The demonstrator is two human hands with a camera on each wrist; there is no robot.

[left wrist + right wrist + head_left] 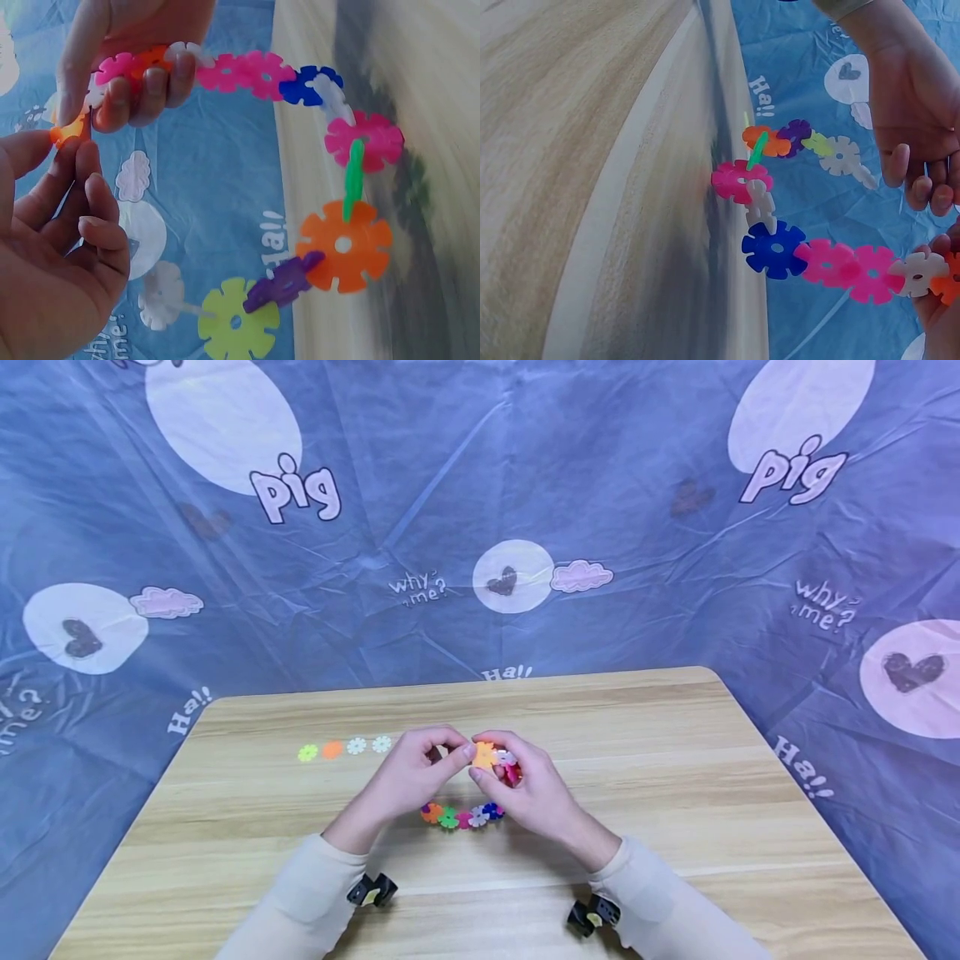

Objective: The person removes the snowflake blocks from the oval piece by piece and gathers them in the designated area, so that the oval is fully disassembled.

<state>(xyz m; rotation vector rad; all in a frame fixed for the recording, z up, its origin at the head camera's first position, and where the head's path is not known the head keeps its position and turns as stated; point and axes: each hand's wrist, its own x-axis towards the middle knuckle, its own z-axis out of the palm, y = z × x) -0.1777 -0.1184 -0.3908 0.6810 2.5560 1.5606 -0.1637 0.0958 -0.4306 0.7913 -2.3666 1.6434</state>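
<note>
An orange flower piece (484,755) (69,133) is between both hands; my left hand (420,772) (60,262) (922,105) pinches its edge with thumb and fingertips. My right hand (528,785) (142,45) (937,322) has its thumb at the same piece and its fingers curled round one end of a chain of linked flower pieces. From there the colourful chain (463,819) (266,75) (874,274) curves down and round below the hands. White, yellow, purple and orange pieces form its other part in both wrist views. How the orange piece joins the chain is partly hidden by fingers.
At the back left of the wooden table (675,735) lie loose flower pieces in a row: yellow-green (308,752), orange (332,749) and two white ones (356,745). A blue printed cloth (360,527) hangs behind and beside the table.
</note>
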